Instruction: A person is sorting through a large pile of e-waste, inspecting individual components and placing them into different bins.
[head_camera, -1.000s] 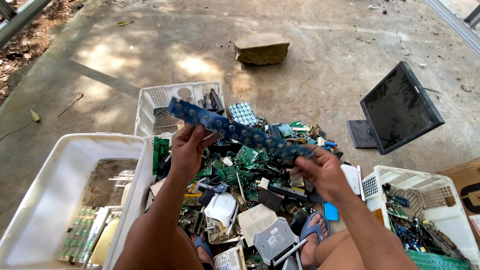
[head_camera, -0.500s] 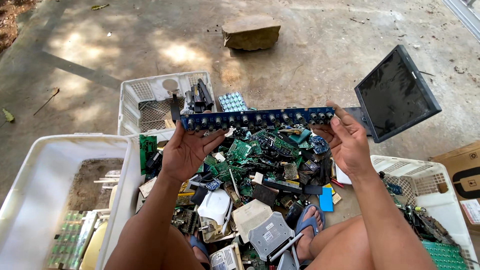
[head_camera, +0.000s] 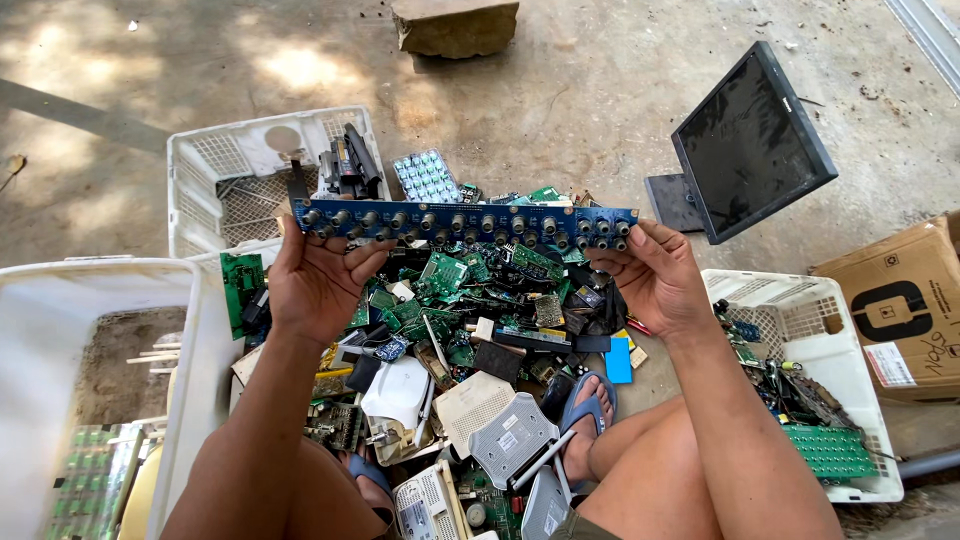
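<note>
A long blue circuit board (head_camera: 470, 222) lined with round connectors is held level above a heap of green circuit boards and scrap electronics (head_camera: 470, 300). My left hand (head_camera: 315, 280) grips its left end, palm toward me. Gripping the right end is my right hand (head_camera: 650, 275). Both forearms reach up from my bent knees, and my feet in blue sandals (head_camera: 585, 400) rest at the near edge of the heap.
A big white tub (head_camera: 60, 300) stands at the left with green boards in its bottom. A white basket (head_camera: 225, 165) sits behind the heap, another (head_camera: 850, 380) at right holds boards. A black monitor (head_camera: 750, 140), a cardboard box (head_camera: 900, 310) and a stone block (head_camera: 455, 25) lie on the concrete.
The blue board was tilted with its right end down; now both hands hold it level and higher, closer to me. My right hand rose.
</note>
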